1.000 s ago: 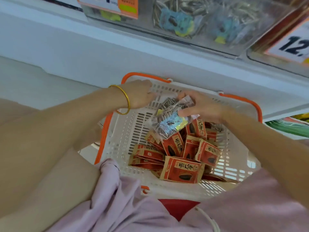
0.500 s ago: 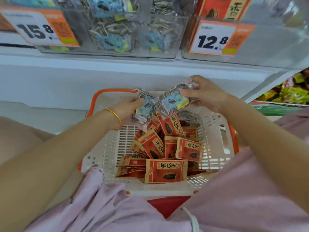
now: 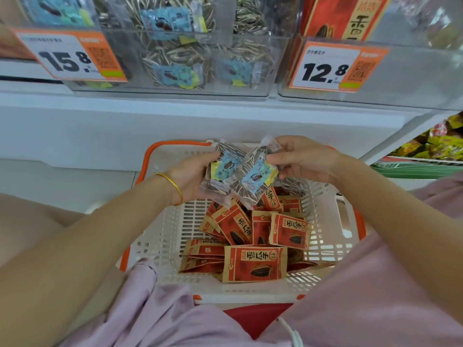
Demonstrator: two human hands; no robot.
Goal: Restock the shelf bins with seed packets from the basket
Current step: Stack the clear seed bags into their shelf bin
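Note:
A white basket (image 3: 160, 236) with an orange rim holds several red seed packets (image 3: 254, 264). My left hand (image 3: 193, 176) grips a clear blue-labelled seed packet (image 3: 223, 169) above the basket's far side. My right hand (image 3: 303, 159) pinches the top of a second clear blue-labelled packet (image 3: 253, 179), which overlaps the first. Above, a clear shelf bin (image 3: 175, 88) holds the same blue-labelled packets, and a bin to its right (image 3: 413, 78) holds red packets.
Price tags reading 15.8 (image 3: 67, 56) and 12.8 (image 3: 330, 68) hang on the bin fronts. A white shelf ledge (image 3: 175, 113) runs between bins and basket. Yellow packets (image 3: 441, 144) lie on a lower shelf at the right. Pink clothing (image 3: 375, 296) fills the foreground.
The view has tilted up, bringing the shelf bins in. My left hand took a clear packet from the basket, and both hands lifted their packets slightly higher.

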